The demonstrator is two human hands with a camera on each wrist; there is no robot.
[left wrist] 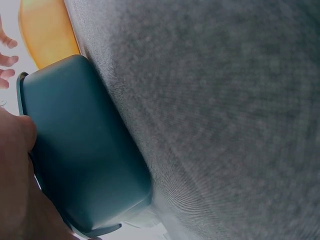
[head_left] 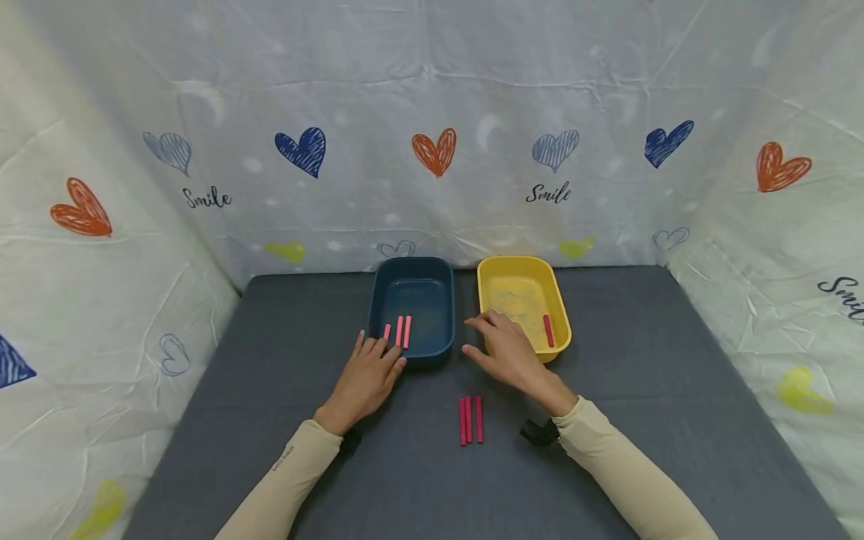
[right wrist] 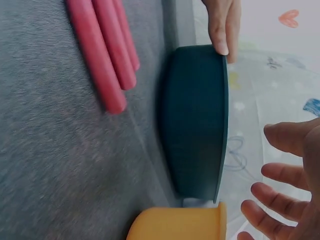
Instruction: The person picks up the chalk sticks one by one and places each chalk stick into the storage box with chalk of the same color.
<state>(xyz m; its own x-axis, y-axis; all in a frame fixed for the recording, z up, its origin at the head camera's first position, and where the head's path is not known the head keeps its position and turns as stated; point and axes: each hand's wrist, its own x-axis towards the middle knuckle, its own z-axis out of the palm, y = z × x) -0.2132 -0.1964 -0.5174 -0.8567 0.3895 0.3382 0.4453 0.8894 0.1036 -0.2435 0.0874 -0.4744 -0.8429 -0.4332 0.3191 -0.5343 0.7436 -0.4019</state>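
Observation:
My left hand (head_left: pixel 366 377) rests at the near left corner of the dark teal tub (head_left: pixel 447 300), its fingers reaching over the rim and its thumb by the outer wall. Light pink sticks (head_left: pixel 399 331) lie inside that tub, one right by the fingertips. Over the left side of the yellow tub (head_left: pixel 559 304) hovers my right hand (head_left: pixel 509 351), fingers spread and holding nothing. A dark red stick (head_left: pixel 548 331) lies in the yellow tub. On the table nearer to me, dark red sticks (head_left: pixel 469 420) lie side by side, seen close in the right wrist view.
Both tubs stand side by side toward the back of the grey table (head_left: pixel 405 487). White cloth (head_left: pixel 432 90) printed with hearts hangs behind and along both sides. A black strap (head_left: pixel 538 433) shows at my right wrist.

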